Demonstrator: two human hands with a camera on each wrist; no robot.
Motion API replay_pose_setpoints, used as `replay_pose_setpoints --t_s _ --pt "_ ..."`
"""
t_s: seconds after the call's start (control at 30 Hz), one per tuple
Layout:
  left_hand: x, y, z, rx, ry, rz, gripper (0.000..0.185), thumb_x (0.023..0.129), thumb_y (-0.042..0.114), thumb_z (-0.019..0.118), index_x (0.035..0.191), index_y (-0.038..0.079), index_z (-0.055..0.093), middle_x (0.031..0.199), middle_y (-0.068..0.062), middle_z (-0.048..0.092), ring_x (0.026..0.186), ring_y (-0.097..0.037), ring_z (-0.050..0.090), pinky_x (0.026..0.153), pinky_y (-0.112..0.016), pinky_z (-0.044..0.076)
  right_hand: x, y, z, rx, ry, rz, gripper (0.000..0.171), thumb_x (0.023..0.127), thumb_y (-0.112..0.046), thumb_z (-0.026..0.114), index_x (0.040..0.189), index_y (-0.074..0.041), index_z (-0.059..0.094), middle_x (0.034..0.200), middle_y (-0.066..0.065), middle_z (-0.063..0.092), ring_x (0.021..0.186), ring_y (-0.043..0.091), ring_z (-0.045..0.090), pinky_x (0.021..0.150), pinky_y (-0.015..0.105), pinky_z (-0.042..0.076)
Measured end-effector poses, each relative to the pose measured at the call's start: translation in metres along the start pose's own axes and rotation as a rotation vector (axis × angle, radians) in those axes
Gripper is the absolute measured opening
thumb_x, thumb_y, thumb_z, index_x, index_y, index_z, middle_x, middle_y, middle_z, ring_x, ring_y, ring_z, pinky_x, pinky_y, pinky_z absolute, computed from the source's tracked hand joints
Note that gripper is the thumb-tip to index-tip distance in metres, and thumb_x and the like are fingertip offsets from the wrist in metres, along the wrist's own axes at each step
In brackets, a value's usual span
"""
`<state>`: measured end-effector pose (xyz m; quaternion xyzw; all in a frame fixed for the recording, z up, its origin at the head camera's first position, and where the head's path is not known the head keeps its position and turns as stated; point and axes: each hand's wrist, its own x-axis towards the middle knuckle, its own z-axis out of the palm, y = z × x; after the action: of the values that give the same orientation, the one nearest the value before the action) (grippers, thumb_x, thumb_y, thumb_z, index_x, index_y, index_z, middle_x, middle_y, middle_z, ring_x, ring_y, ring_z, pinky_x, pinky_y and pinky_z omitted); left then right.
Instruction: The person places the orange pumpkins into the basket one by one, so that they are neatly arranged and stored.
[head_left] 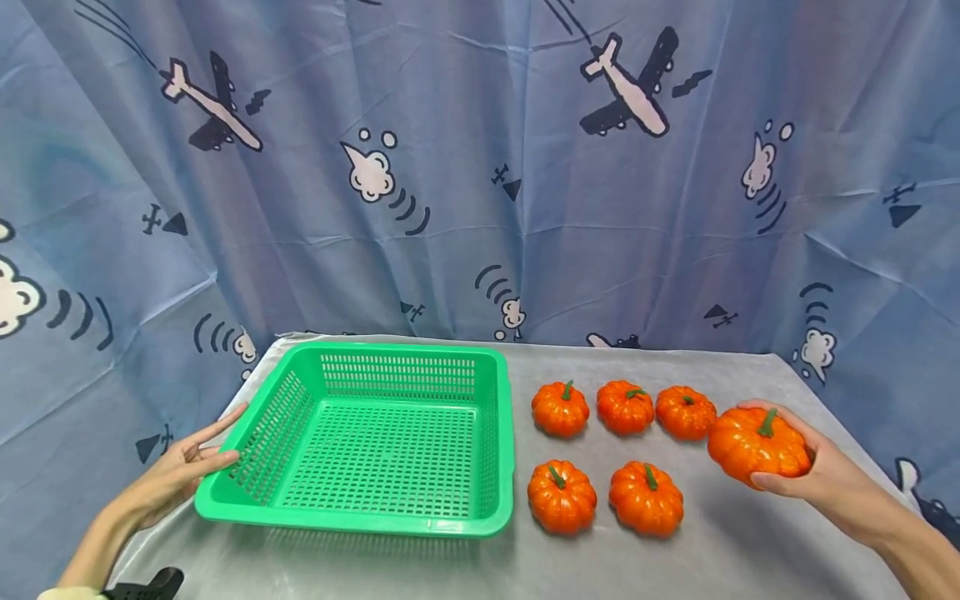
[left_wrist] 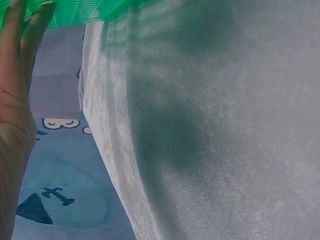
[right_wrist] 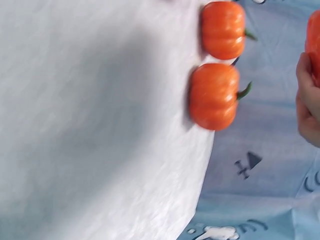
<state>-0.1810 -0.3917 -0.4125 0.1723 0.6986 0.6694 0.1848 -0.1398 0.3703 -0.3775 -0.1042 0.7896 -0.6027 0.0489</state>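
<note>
your right hand (head_left: 806,467) grips one toy pumpkin (head_left: 757,447) above the table; your left hand (head_left: 187,471), fingers straight, steadies the green basket (head_left: 375,433), which holds nothing. five pumpkins (head_left: 603,450) remain outside.

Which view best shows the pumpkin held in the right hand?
The head view: the held pumpkin shows whole, gripped by the right hand. The right wrist view catches only an orange sliver at the frame edge. The left wrist view shows none of it.
</note>
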Motion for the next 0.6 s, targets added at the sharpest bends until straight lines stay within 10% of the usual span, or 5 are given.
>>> replay_pose_setpoints --t_s 0.23,0.6 --pt "0.001 -0.001 -0.003 -0.111 -0.123 0.008 0.067 0.101 -0.003 0.033 0.151 0.041 0.024 0.096 -0.014 0.070 0.095 -0.027 0.068 0.091 -0.043 0.051 0.009 -0.018 0.019 0.166 -0.064 -0.007 0.061 0.089 0.008 0.056 0.135 -0.030 0.044 0.126 -0.013 0.053 0.103 0.007 0.056 0.081 0.023 0.055" --pt "0.003 -0.001 -0.003 -0.083 -0.096 -0.010 0.067 0.102 -0.001 0.034 0.149 0.045 0.025 0.066 0.002 0.065 0.081 -0.016 0.069 0.092 -0.035 0.051 0.030 -0.057 0.048 0.269 -0.145 0.071 0.061 0.091 0.006 0.055 0.140 -0.024 0.034 0.127 -0.004 0.048 0.104 0.015 0.054 0.084 0.029 0.056"
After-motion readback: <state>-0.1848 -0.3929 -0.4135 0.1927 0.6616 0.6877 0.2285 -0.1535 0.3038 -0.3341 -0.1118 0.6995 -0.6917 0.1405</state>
